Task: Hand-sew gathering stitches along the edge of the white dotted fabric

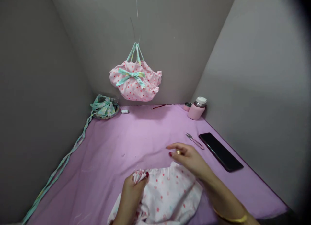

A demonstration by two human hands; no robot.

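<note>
My left hand [133,191] is closed on the gathered edge of a white dotted cloth piece [167,192], which has red and faint green spots. The bunched edge pokes up between its thumb and fingers. Over the cloth's upper right edge, my right hand [186,155] is raised with index finger and thumb a little apart. No object can be made out between those fingers. A ring and a gold bangle are on this hand and wrist. The lower part of the cloth runs out of view at the bottom.
Thread snips [194,140] and a black phone [221,152] lie on the right. Behind them stand a pink bottle [196,111] and a small round tin [187,106]. A pink dotted garment [136,92] hangs ahead. A basket [107,117] with green fabric sits at the back left.
</note>
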